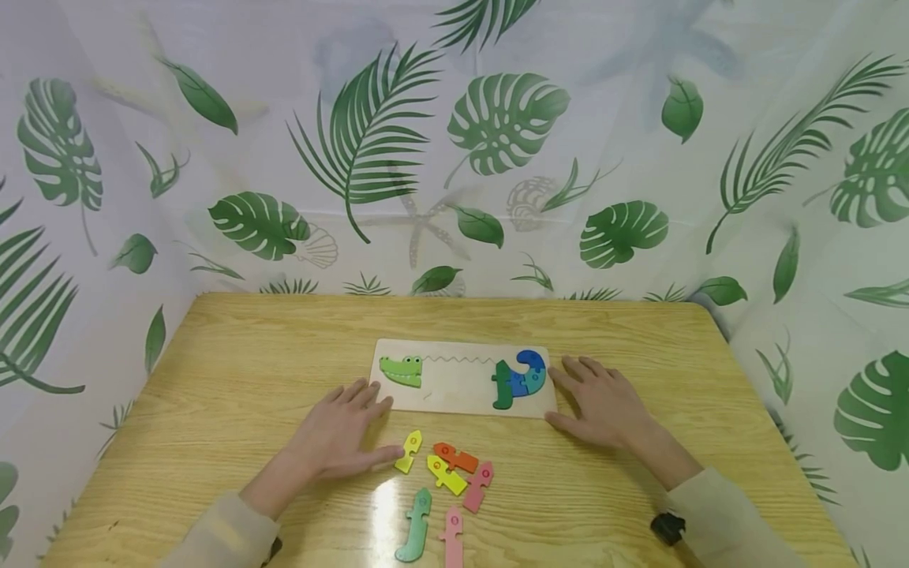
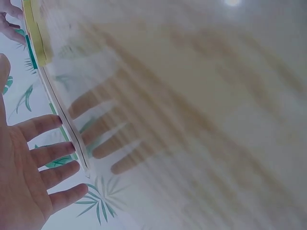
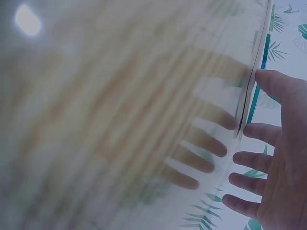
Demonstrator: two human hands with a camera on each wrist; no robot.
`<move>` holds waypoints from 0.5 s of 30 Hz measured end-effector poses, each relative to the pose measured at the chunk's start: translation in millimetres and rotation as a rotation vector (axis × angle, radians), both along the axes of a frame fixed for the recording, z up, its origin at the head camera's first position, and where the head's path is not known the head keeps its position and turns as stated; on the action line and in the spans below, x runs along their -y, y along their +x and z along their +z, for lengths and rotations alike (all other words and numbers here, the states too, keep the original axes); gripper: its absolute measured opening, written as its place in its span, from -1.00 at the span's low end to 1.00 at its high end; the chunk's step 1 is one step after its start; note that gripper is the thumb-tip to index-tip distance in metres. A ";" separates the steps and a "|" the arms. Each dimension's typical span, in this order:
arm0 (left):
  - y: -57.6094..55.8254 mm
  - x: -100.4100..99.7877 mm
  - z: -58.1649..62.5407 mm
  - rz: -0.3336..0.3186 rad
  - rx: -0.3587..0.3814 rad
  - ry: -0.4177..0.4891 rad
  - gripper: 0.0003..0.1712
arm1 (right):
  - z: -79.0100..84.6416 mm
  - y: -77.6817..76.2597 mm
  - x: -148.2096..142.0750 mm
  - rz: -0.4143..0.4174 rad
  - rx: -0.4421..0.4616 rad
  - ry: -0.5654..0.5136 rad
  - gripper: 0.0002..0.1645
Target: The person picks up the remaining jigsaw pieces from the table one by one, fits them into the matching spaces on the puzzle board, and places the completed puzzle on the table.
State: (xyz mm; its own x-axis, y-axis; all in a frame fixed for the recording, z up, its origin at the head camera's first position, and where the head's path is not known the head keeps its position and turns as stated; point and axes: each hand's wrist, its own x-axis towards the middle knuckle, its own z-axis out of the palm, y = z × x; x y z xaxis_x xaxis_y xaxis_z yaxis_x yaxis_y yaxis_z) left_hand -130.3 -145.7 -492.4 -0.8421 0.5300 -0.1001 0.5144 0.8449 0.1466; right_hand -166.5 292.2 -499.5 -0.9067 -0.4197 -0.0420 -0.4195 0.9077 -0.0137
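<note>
Crocodile puzzle board lies flat between two outstretched hands

Position: the board rests on the bench ahead of the person, long axis running left to right, its right end angled very slightly nearer the body. A light green head piece occupies the left end; a dark green leg piece and blue tail pieces occupy the right. Bare wood separates them below a printed zigzag line.

Hands: the left hand is at the board's left end, its fingers extended and spread, holding nothing. The right hand is at the right end, likewise extended and holding nothing. Fingertips reach the end edges; firm contact cannot be confirmed.

Loose parts: a yellow piece lies immediately right of the left thumb tip, touching or just beside it, long axis pointing away from the body. An orange piece, a second yellow one and a red-pink one cluster to its right. A mint green piece and a pink piece lie nearer the body.

Governing relation, as judged: loose parts sit on the near side of the bare stretch, closer to the left hand.
</note>
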 end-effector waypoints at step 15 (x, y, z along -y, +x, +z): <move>12.6 -3.6 3.0 0.008 0.017 -0.004 0.07 | 1.5 7.4 -2.9 0.011 -0.013 0.002 -0.04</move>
State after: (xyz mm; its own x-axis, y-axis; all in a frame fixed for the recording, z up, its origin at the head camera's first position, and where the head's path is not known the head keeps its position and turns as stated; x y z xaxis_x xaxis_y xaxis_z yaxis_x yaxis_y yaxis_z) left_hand -117.7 -142.1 -489.4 -0.8444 0.5230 -0.1161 0.5053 0.8495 0.1518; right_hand -159.1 295.2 -498.0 -0.9025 -0.4295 -0.0314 -0.4295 0.9030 -0.0067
